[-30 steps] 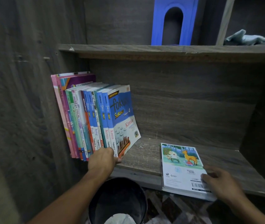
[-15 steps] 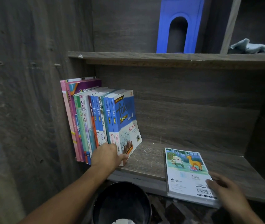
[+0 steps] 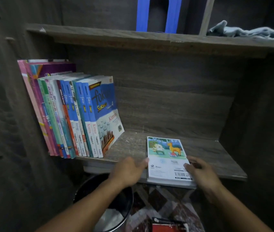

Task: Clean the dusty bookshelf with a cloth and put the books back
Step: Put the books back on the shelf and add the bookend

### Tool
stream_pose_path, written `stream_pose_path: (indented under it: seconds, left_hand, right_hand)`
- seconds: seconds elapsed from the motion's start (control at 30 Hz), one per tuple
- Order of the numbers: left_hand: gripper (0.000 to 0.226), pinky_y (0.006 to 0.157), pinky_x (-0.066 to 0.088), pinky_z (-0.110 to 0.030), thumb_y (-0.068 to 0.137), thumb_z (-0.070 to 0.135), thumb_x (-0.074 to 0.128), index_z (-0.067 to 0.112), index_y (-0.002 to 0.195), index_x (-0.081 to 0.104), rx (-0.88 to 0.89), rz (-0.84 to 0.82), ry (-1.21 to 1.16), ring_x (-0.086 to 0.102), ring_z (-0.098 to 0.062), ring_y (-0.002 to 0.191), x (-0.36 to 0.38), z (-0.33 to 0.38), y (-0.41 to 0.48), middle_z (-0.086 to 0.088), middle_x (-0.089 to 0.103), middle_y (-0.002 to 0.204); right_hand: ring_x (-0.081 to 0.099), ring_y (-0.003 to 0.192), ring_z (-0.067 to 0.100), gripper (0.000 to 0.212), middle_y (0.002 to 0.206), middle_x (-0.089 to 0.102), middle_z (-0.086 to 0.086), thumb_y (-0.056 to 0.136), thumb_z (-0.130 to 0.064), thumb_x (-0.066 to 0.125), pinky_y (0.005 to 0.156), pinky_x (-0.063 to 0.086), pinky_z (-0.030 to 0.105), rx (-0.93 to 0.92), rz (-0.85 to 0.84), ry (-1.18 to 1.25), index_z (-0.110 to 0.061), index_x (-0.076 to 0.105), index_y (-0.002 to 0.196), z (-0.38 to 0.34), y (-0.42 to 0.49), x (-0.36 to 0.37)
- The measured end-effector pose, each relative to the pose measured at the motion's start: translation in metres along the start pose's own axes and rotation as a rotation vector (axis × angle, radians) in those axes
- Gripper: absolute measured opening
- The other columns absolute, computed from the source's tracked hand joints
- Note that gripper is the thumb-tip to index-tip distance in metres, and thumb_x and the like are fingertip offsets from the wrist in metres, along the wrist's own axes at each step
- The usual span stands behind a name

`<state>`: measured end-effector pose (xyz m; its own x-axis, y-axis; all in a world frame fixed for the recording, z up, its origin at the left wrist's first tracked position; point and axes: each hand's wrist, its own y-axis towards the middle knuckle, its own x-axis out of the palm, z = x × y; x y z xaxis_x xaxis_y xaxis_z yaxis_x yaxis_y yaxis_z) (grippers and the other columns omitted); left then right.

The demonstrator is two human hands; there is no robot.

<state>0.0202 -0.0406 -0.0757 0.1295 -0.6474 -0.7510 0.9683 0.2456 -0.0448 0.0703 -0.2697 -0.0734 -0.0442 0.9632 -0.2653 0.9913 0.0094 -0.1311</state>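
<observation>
A row of upright books (image 3: 76, 118) leans against the left wall of the wooden shelf (image 3: 216, 158); the outermost is a blue chemistry book (image 3: 106, 111). A thin stack of books with a cartoon-animal cover (image 3: 166, 158) lies flat at the shelf's front edge. My left hand (image 3: 128, 169) reaches to the stack's left edge, thumb touching it. My right hand (image 3: 201, 171) holds the stack's right side, thumb on the cover. A pale blue cloth (image 3: 243, 31) lies on the upper shelf at the right.
A blue plastic object (image 3: 158, 14) stands on the upper shelf (image 3: 99, 33). A black bin (image 3: 106, 203) with white material inside sits on the floor below the shelf. A red item (image 3: 168, 225) lies on the patterned floor. Dark wooden walls enclose both sides.
My left hand has left the upright books and moved right to the flat stack's left edge. My right hand stays on the stack's right side.
</observation>
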Motion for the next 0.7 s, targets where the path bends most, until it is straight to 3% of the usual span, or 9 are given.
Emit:
stream_pose_path:
  seconds: [0.07, 0.17, 0.3, 0.37, 0.5, 0.6, 0.7]
  left_hand:
    - [0.042, 0.063, 0.053, -0.028, 0.093, 0.047, 0.059, 0.006, 0.094, 0.069, -0.101, -0.217, -0.346, 0.071, -0.020, 0.066, 0.013, 0.016, 0.001, -0.012, 0.073, 0.090]
    - [0.034, 0.054, 0.054, -0.021, 0.092, 0.027, 0.066, 0.000, 0.112, 0.065, -0.176, -0.312, -0.505, 0.068, -0.010, 0.057, 0.016, 0.022, 0.005, -0.011, 0.072, 0.095]
    - [0.014, 0.054, 0.056, -0.020, 0.093, 0.016, 0.065, 0.005, 0.091, 0.056, -0.251, -0.370, -0.717, 0.070, -0.014, 0.062, 0.010, 0.017, 0.006, -0.012, 0.069, 0.089]
    - [0.017, 0.054, 0.056, -0.021, 0.094, 0.014, 0.063, 0.007, 0.087, 0.050, -0.246, -0.372, -0.750, 0.071, -0.016, 0.064, 0.008, 0.015, 0.006, -0.012, 0.068, 0.089]
    - [0.020, 0.052, 0.055, -0.023, 0.098, 0.019, 0.057, 0.002, 0.107, 0.049, -0.187, -0.365, -0.579, 0.072, -0.016, 0.063, 0.005, 0.016, 0.005, -0.013, 0.066, 0.095]
    - [0.018, 0.056, 0.057, -0.027, 0.100, 0.021, 0.053, 0.004, 0.106, 0.050, -0.155, -0.346, -0.380, 0.069, -0.017, 0.062, -0.003, 0.025, 0.006, -0.013, 0.063, 0.090]
    - [0.021, 0.076, 0.060, -0.040, 0.095, 0.024, 0.062, 0.004, 0.101, 0.061, -0.087, -0.290, -0.082, 0.072, -0.026, 0.082, -0.016, 0.030, 0.013, -0.014, 0.070, 0.099]
  right_hand:
    - [0.070, 0.090, 0.024, 0.021, 0.102, 0.071, 0.007, 0.095, -0.008, 0.061, 0.078, 0.058, 0.040, 0.019, -0.024, 0.010, -0.021, 0.063, 0.112, -0.002, 0.001, -0.001]
    - [0.072, 0.091, 0.028, 0.013, 0.098, 0.074, 0.011, 0.093, -0.009, 0.064, 0.089, 0.056, 0.049, 0.092, -0.062, 0.061, -0.015, 0.065, 0.104, -0.005, 0.005, -0.005]
    - [0.073, 0.092, 0.034, 0.020, 0.095, 0.076, 0.018, 0.089, -0.008, 0.067, 0.091, 0.055, 0.047, 0.206, -0.158, 0.173, 0.000, 0.070, 0.107, -0.010, 0.012, -0.006]
    - [0.072, 0.092, 0.033, 0.020, 0.097, 0.075, 0.019, 0.090, -0.007, 0.065, 0.085, 0.056, 0.044, 0.215, -0.199, 0.194, 0.002, 0.070, 0.107, -0.011, 0.013, -0.005]
    - [0.073, 0.088, 0.030, 0.017, 0.095, 0.076, 0.016, 0.090, -0.009, 0.065, 0.073, 0.056, 0.039, 0.199, -0.198, 0.203, -0.004, 0.068, 0.107, -0.010, 0.013, -0.006]
    - [0.074, 0.084, 0.027, 0.023, 0.095, 0.076, 0.014, 0.091, -0.013, 0.065, 0.070, 0.055, 0.037, 0.176, -0.188, 0.212, -0.004, 0.066, 0.113, -0.006, 0.016, -0.007]
    - [0.075, 0.080, 0.023, 0.021, 0.096, 0.077, 0.010, 0.095, -0.013, 0.060, 0.063, 0.055, 0.034, 0.134, -0.177, 0.256, -0.021, 0.065, 0.115, -0.003, 0.016, -0.008]
